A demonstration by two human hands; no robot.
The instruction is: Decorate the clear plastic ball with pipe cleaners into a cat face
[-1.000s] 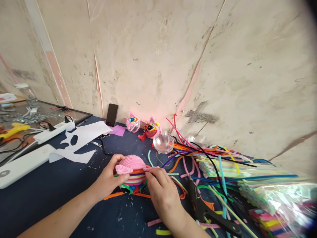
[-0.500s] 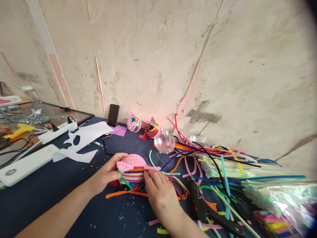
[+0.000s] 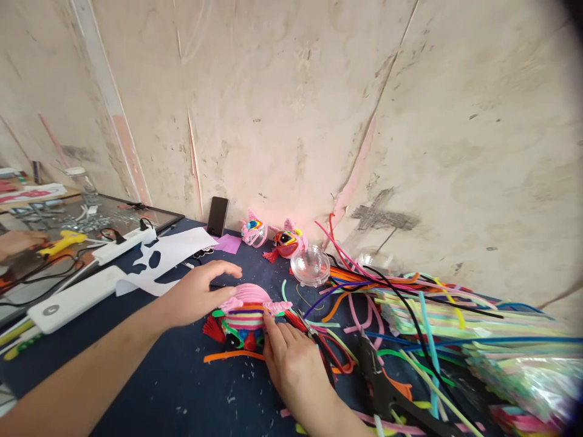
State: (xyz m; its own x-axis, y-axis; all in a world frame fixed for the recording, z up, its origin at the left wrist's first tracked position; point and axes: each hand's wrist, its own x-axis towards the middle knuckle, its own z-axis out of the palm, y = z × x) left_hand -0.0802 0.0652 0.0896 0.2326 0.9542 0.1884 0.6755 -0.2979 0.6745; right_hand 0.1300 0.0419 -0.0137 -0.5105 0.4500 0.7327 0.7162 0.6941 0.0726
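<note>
A round animal-head ornament [image 3: 248, 312] of pink, striped and coloured pipe cleaners rests on the dark blue table, with two pink ears and a red tassel [image 3: 213, 328] at its left. My right hand [image 3: 296, 361] grips its right side by the ear, fingertips closed there; the thumb is mostly hidden. Just left of the ornament, my left hand [image 3: 195, 294] is raised with fingers apart and holds nothing. A pair of scissors [image 3: 311, 329] lies partly hidden beside my right hand. An orange pipe cleaner [image 3: 232, 356] lies in front.
At right are a black glue gun [image 3: 387, 388], loose pipe cleaners and bundles [image 3: 441, 318]. Behind stand two similar ornaments [image 3: 288, 240], a clear plastic shell [image 3: 310, 266] and a phone [image 3: 218, 216]. Left are cut white paper [image 3: 175, 252], a power strip [image 3: 121, 244] and another person's hand [image 3: 20, 243].
My left hand has let go of the ornament and lifted away with spread fingers. My right hand stays at the ear. The view has shifted slightly left, and another person's hand shows at left.
</note>
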